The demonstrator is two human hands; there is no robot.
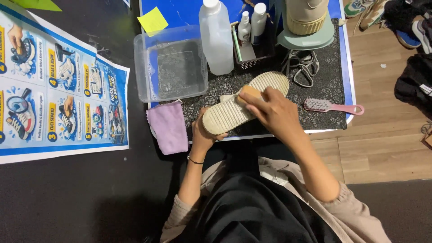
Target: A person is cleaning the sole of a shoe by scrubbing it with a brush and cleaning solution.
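Left hand (pixel 204 135) grips our shoe (pixel 245 102) sole-up at counter's (pixel 333 85) near edge; right hand (pixel 274 110) clasps wooden brush (pixel 250 93) on the sole. Hard strokes could twist the shoe free, we judge

The shoe (pixel 245 102) lies sole up over the near edge of the mat (pixel 328 85), and every place here is told from it. The left hand (pixel 203 130) grips its near-left end from below; the right hand (pixel 274 110) lies on its sole, pressing a brush (pixel 250 93) there. Left of the shoe a cloth (pixel 168 127) hangs over the table edge. Behind and left of the shoe sits a tub (pixel 171 67); straight behind it a bottle (pixel 216 38), then a basket (pixel 252 54) with two small bottles in it. Right of the shoe a handled brush (pixel 332 106) lies on the mat. Behind and right, laces (pixel 302 67). Far left, a poster (pixel 58 90) lies on the floor
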